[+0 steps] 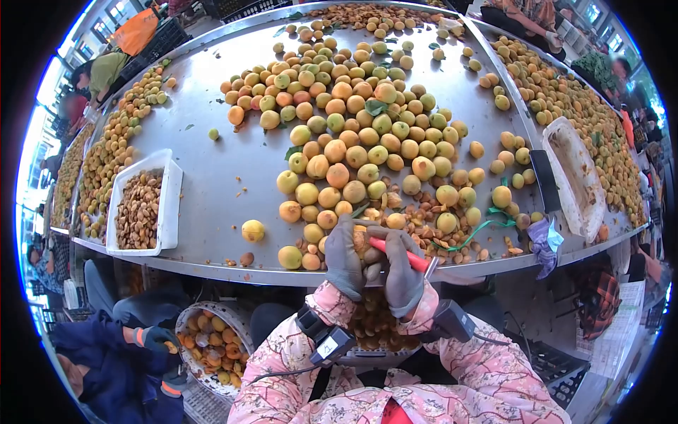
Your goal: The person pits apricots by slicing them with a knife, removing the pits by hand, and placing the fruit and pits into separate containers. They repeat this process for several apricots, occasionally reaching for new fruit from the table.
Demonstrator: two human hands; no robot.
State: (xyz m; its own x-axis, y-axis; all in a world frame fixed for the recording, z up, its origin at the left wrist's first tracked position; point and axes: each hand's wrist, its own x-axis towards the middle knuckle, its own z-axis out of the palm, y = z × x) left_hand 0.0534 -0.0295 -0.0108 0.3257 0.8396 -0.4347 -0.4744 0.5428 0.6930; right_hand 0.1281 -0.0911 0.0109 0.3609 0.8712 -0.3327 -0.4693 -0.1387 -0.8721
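Note:
My gloved left hand point(343, 256) is closed around an apricot point(362, 244) at the table's near edge. Right beside it, my gloved right hand point(402, 272) grips a red-handled tool point(418, 262), a metal bit showing at its right end. The tool's other end points at the fruit and is hidden by my fingers. Just beyond both hands lies a large heap of whole apricots point(353, 155). Loose apricot pits and scraps point(424, 212) are scattered to the right of my hands, with a green strip point(480, 227) among them.
A white tray of pits point(169, 205) stands at the left. Another, dirty white tray point(575, 184) lies at the right, near a purple glove point(542, 247). Below the table edge, a bucket of apricots point(244, 328) sits beside a co-worker's gloved hand point(157, 339). Other people work around the tables.

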